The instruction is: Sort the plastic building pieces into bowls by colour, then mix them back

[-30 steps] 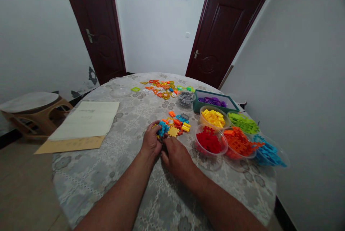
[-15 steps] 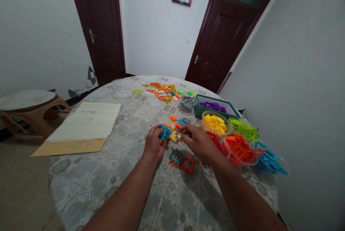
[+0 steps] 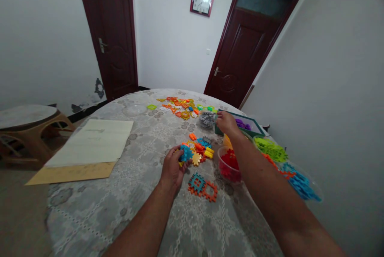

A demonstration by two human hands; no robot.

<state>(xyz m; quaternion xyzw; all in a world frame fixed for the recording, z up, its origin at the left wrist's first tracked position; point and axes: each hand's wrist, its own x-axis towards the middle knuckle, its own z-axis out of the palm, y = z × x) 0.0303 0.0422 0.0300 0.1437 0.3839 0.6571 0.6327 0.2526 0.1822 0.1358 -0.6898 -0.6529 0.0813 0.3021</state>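
Observation:
My left hand is closed around a blue interlocking plastic building piece; some yellow shows beneath it. Beside it on the table lies a small pile with a pale yellow toothed piece, yellow pieces and a blue piece. My right hand reaches to the far side, at the rim between a clear bowl of grey pieces and a green box of purple pieces. Its fingers are drawn together, and whatever they hold is too small to make out.
Nearer me lie a teal window square and an orange frame piece. Bowls of red, lime and blue pieces line the right. Mixed flat pieces lie far back. Paper sheets rest at left.
My right hand has moved away from the small pile, up and right to the grey bowl and green box. Yellow pieces now show at the pile. My left hand still holds the blue piece.

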